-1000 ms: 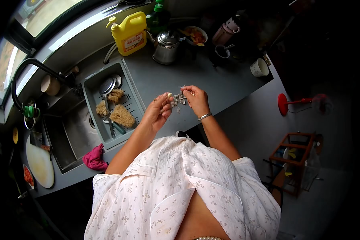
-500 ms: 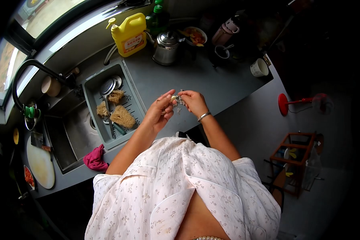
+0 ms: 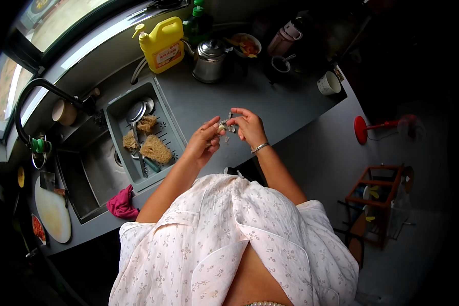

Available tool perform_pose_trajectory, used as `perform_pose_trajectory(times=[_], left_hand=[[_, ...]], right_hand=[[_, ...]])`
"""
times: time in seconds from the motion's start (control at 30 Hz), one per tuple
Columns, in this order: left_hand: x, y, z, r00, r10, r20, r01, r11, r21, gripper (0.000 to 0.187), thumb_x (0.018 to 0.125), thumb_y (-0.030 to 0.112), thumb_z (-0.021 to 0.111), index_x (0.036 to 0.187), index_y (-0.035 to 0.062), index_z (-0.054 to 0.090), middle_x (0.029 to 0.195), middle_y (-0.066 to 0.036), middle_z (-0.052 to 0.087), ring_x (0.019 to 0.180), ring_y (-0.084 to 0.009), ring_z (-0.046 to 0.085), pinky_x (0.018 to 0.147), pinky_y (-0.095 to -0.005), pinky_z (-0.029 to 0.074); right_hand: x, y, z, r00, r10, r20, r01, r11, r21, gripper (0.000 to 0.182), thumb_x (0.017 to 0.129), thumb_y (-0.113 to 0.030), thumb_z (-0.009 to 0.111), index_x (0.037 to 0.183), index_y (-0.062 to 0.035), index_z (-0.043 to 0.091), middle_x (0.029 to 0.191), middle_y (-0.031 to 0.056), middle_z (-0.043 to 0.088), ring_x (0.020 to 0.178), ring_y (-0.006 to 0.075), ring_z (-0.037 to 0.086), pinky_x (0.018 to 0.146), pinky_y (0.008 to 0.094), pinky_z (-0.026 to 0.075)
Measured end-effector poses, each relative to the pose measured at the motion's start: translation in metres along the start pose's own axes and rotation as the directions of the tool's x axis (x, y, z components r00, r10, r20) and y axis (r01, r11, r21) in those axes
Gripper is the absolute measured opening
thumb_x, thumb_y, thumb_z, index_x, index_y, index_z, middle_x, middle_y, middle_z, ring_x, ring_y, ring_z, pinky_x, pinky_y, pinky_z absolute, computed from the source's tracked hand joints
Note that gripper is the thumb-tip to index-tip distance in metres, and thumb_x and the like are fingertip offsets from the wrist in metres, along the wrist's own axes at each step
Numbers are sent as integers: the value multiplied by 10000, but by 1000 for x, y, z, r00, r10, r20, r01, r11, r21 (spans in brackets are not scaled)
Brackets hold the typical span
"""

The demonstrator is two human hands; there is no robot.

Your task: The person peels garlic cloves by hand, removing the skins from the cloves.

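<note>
Setting: grey kitchen counter (image 3: pixel 270 109) under a window, seen from above, with a sink (image 3: pixel 89 171) at its left end.
Step in hand: peeling, by the look of it; both hands meet over the counter edge around a small pale piece, likely a garlic clove (image 3: pixel 222 124), with greyish skins (image 3: pixel 228 127) hanging from it.
Left hand (image 3: pixel 203 140): fingers curled, thumb and forefinger pinched on the clove from the left.
Right hand (image 3: pixel 247 126): fingertips closed on the skins at the clove's right side; a bracelet (image 3: pixel 260 148) sits on that wrist.
Where the clove is: held in the air between the two hands, above the counter, not resting on it.
Next move calls for: a firm hold by the left hand while the right pulls the skins away, I judge; the piece is too small to tell how much skin remains.
Drain tray (image 3: pixel 143 132): across the sink, holding a metal ladle (image 3: pixel 135 110) and tan scrub pads (image 3: pixel 155 148).
Bowl (image 3: pixel 245 45): at the back, with orange and yellow food in it.
Mug (image 3: pixel 329 83): near the counter's right end; contents not visible.
Yellow jug (image 3: pixel 162 45): beside a steel kettle (image 3: pixel 208 60), capped.
Pink cloth (image 3: pixel 121 203): on the counter's front edge by the sink.
</note>
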State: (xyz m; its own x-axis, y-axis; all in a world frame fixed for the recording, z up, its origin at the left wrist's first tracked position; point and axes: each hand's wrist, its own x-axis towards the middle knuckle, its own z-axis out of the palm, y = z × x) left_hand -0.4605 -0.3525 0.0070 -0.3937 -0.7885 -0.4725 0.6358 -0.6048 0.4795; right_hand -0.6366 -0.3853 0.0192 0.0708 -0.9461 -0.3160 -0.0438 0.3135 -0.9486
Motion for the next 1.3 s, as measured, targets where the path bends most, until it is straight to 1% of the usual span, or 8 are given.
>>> perform_pose_trajectory(times=[0.1, 0.27, 0.53, 0.67, 0.77, 0.93, 1.03, 1.3], left_hand=[[-2, 2, 0, 1000, 16, -12, -17, 1000, -19, 429, 939, 178, 568, 1332, 76, 430, 846, -34, 591, 555, -48, 403, 441, -171, 309], [-2, 0, -2, 1000, 4, 11, -4, 999, -33, 359, 928, 179, 587, 1255, 81, 476, 838, -34, 582, 553, -50, 403, 432, -171, 309], [-8, -4, -5, 999, 46, -8, -47, 994, -97, 196, 918, 183, 607, 1064, 79, 527, 817, -35, 572, 548, -49, 399, 416, -175, 309], [-8, -10, -5, 998, 49, -27, -52, 993, -104, 195, 927, 183, 592, 1077, 75, 530, 809, -34, 571, 545, -49, 397, 420, -172, 312], [-11, -11, 5, 997, 56, -52, -62, 991, -120, 266, 922, 164, 587, 1155, 53, 522, 804, -33, 585, 540, -42, 416, 421, -167, 311], [-7, -14, 27, 997, 42, 70, -47, 996, 71, 454, 923, 175, 580, 1338, 43, 454, 831, -29, 583, 537, -31, 396, 439, -176, 302], [-2, -21, 31, 999, 41, -2, -40, 979, 202, 472, 920, 186, 583, 1347, 36, 449, 828, -29, 584, 526, -32, 385, 442, -177, 295], [13, -26, 37, 982, 137, -134, -114, 979, 166, 460, 925, 187, 574, 1331, 25, 430, 817, -39, 581, 519, -41, 388, 440, -177, 304]], right_hand=[[0, 0, 0, 999, -37, -7, 37, 999, -37, 288, 879, -80, 501, 1136, 39, 553, 776, 81, 666, 412, 61, 431, 381, 206, 342], [5, 4, 2, 998, -51, -27, 52, 998, 40, 219, 845, -51, 532, 1060, -13, 549, 613, 10, 546, 421, 52, 417, 376, 197, 299], [-12, -10, 7, 998, 54, 36, -60, 979, 193, 301, 825, -56, 555, 1123, -25, 535, 655, -14, 523, 439, 39, 405, 370, 177, 264], [-6, 0, -3, 977, 157, 143, -188, 954, 232, 335, 826, -65, 540, 1157, -15, 537, 681, -15, 530, 467, 28, 424, 373, 163, 263], [-4, 2, -8, 976, 145, 165, -171, 973, 156, 307, 861, -94, 532, 1157, -11, 546, 691, -13, 532, 465, 23, 425, 376, 154, 265], [0, -6, -13, 979, 121, 165, -140, 984, 107, 297, 914, -149, 519, 1165, 8, 542, 703, -2, 546, 454, 26, 435, 372, 157, 284], [1, -10, -22, 982, 102, 159, -124, 983, 136, 318, 925, -157, 511, 1193, 14, 531, 714, 9, 562, 449, 29, 443, 368, 162, 295], [7, -14, -47, 984, 69, 164, -90, 988, 123, 317, 931, -186, 532, 1176, 14, 557, 724, 11, 580, 451, 29, 442, 380, 163, 305]])
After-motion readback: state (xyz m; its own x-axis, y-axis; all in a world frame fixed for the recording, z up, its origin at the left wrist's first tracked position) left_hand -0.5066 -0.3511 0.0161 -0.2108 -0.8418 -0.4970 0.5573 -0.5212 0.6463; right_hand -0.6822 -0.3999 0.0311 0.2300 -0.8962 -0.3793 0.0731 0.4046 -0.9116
